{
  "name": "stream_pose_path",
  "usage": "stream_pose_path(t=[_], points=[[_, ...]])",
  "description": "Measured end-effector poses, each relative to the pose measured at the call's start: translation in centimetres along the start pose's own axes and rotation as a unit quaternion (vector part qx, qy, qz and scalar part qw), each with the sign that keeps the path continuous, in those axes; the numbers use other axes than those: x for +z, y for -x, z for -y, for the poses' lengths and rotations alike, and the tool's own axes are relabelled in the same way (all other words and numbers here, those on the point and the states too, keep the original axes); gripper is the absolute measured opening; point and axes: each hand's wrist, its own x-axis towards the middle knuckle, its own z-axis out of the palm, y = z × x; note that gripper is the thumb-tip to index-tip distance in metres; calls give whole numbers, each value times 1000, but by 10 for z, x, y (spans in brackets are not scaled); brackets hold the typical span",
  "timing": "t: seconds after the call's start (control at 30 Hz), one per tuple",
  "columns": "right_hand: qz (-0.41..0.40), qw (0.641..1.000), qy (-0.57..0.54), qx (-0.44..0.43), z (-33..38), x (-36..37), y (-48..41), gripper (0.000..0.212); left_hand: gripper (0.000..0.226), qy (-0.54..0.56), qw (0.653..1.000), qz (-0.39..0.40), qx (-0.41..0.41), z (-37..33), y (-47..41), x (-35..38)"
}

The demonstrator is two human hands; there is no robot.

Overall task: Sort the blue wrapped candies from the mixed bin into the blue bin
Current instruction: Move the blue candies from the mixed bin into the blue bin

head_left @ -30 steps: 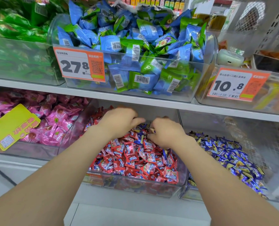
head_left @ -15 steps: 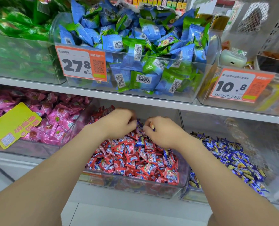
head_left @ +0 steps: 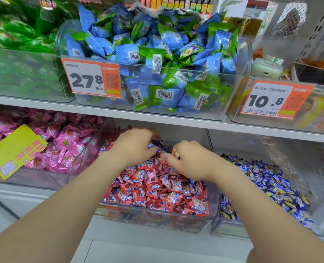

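Hands work the back of the mixed bin [head_left: 212, 215], on the lower shelf. Your left hand [head_left: 136, 147] is curled down into the red pile, fingers pinched on blue wrapped candies [head_left: 157, 145]. Your right hand [head_left: 187, 162] is closed around a small piece; what it is cannot be told. Just right, touching, stands the blue bin [head_left: 217, 227], well filled.

The white upper shelf board [head_left: 176, 122] roofs the clear plastic mixed bin of red candies [head_left: 157, 219], leaving only a low gap above the pile. Both hands fill that gap. A clear dividing wall [head_left: 217, 202] separates it from the clear bin of blue candies [head_left: 261, 179], open from the front.
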Motion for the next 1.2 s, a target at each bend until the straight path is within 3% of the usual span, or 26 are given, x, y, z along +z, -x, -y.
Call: stream_pose_path(t=[0.3,0.47,0.6,0.7,0.8,0.9,1.03,1.1,1.2], points=[[-38,998,-56,11,-9,-6,30,71,40,-53,975,212,46,-15,-36,21],[-45,997,-57,21,-7,-9,29,69,11,-32,985,165,24,-9,-33,22],[-70,996,-50,31,-9,-12,23,67,8,-2,992,123,27,-3,-22,18],[-42,997,-42,45,-14,-9,15,52,4,47,995,88,19,1,-13,8],[-11,996,-69,57,-18,-2,4,24,4,90,994,55,5,4,-2,-4],[-25,995,-54,76,-18,1,-8,15,22,104,994,42,1,5,5,-11],[-40,995,4,96,-18,7,-29,34,26,92,994,50,-12,8,6,-6],[-17,995,41,94,-18,11,-36,40,36,59,997,44,-12,10,5,-3],[54,991,89,78,-14,16,-39,32,42,28,999,44,-6,12,4,-2]])
